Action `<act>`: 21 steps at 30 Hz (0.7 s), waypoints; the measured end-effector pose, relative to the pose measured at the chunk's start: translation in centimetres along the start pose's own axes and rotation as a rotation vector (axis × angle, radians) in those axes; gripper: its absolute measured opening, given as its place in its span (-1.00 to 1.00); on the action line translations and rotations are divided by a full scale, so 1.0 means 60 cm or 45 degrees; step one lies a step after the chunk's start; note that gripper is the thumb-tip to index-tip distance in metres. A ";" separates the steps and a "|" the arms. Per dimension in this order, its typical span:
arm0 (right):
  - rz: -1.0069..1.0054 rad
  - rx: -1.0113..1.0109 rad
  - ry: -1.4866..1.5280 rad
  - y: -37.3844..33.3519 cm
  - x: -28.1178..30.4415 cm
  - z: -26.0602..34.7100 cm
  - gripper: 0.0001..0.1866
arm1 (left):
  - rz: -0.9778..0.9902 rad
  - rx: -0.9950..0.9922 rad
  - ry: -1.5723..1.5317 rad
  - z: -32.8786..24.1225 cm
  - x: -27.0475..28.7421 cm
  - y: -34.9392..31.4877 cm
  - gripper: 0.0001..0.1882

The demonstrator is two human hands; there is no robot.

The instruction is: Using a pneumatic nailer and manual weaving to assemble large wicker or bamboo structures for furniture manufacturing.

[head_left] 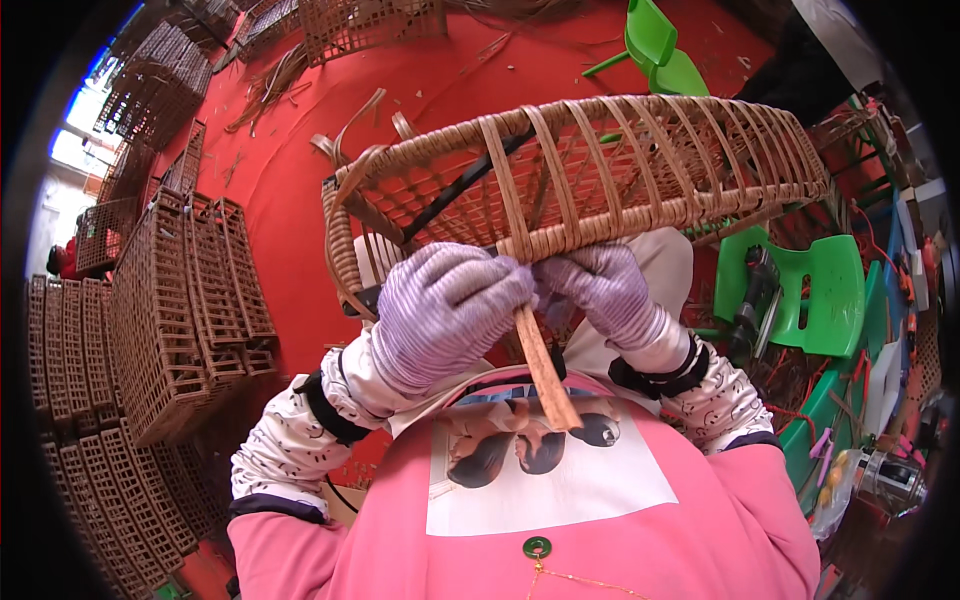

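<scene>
A half-woven rattan basket frame (640, 213) lies across my lap, its rods wrapped in brown strip and a dark bar showing inside. Both hands wear purple striped gloves and meet at the frame's near rod. My left hand (450, 300) is closed, its fingertips pinching a flat brown rattan strip (545, 370) where it passes round the rod. Against the same spot, my right hand (605, 295) is closed too, with its fingertips partly hidden; it appears to grip the strip's wrap. The strip's loose end hangs down toward my pink top.
Stacks of brown woven crates (165, 310) stand at the left on a red floor (440, 75). To the right is a green plastic chair (822, 290) with a dark power tool (755, 300) on it. Another green chair (660, 50) stands at the far side.
</scene>
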State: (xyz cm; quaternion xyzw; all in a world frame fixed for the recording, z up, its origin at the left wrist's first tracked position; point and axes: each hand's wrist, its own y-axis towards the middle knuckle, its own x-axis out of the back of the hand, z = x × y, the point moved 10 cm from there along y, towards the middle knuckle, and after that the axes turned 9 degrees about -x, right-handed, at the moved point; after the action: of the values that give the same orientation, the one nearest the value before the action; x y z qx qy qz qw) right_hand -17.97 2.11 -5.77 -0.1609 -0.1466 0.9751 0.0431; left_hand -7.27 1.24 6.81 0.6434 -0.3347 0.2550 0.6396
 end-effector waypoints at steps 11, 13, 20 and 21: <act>0.138 -0.309 0.095 -0.005 -0.053 -0.015 -0.78 | 0.107 -0.246 0.089 -0.062 -0.037 -0.050 -0.66; 0.170 -0.255 0.131 0.007 -0.059 -0.033 -0.80 | 0.124 -0.228 0.024 -0.060 -0.037 -0.050 -0.69; -0.075 0.210 -0.658 0.075 -0.012 -0.061 -0.85 | -0.074 0.787 -0.509 0.120 0.019 -0.049 -0.74; -0.137 0.295 -0.686 0.086 -0.004 -0.053 -0.85 | 0.119 1.163 -0.643 0.161 -0.014 -0.084 -0.68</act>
State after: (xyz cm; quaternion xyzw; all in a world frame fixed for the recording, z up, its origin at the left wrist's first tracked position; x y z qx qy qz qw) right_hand -16.90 -1.96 -10.11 0.1176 -0.0489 0.9892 0.0723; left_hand -4.95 -8.49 2.39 0.8825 -0.3616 0.2401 0.1809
